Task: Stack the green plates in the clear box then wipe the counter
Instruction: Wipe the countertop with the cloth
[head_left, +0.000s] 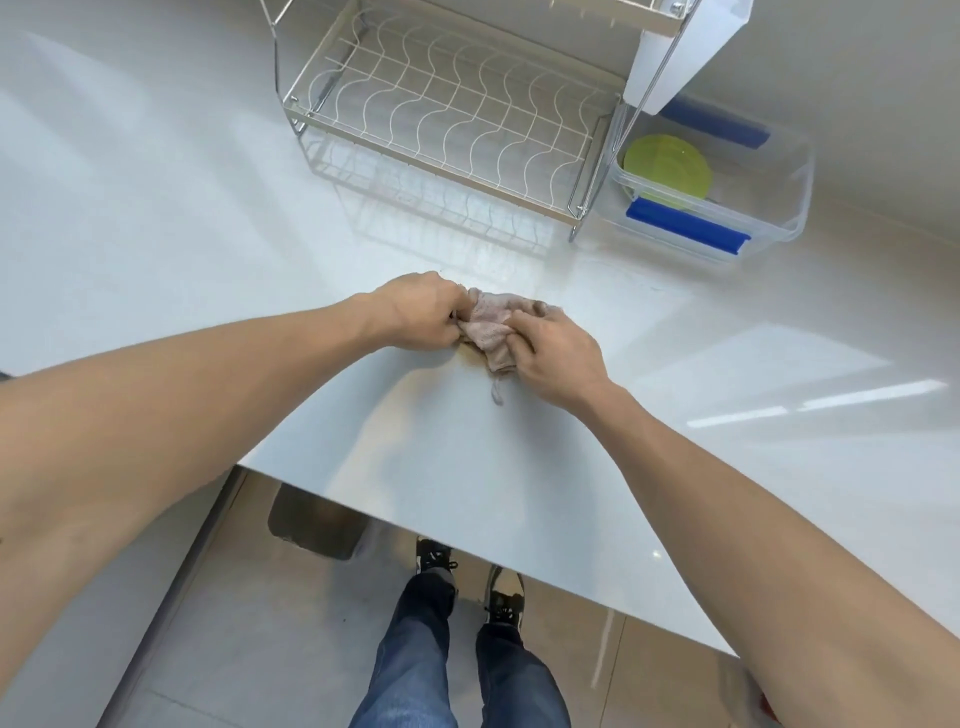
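Cloth (491, 325) gripped between both hands

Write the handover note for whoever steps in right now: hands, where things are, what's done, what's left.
Left hand and right hand: both closed on the beige cloth, bunched on the white counter in front of the dish rack.
Green plates: inside the clear box, right of the rack; the count cannot be told. The rack's lower shelf holds no plates.
Done: plates in the box.
Left: wipe the counter; a faint brownish smear shows by the cloth.
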